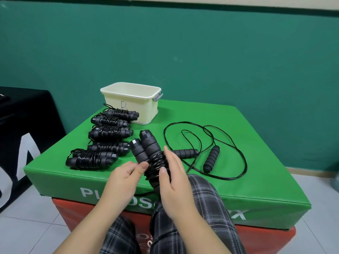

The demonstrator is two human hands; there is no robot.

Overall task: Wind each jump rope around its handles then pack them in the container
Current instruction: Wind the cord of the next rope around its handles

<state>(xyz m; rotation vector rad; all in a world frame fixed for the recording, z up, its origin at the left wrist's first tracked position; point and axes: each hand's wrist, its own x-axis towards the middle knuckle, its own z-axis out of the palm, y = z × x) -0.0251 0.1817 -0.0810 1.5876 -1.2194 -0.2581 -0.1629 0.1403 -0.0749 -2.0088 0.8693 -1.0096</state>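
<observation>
Sitting in a row on the left of the green box [238, 143], five wound ropes [108, 132] wait by the cream container [128, 107], which looks empty. The left hand [121, 177] pinches the half-wound rope [152, 158] just above the box's near edge, and the right hand [172, 173] lies flat on its coils. If either hand slips, the coils could spring loose, and the loose rope [211, 149] lying close on the right could tangle in.

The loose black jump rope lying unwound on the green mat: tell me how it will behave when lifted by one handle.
The loose black jump rope cord would probably hang floppy, since it lies in slack loops. Its far handle would likely drag, perhaps rolling, being cylindrical.
</observation>
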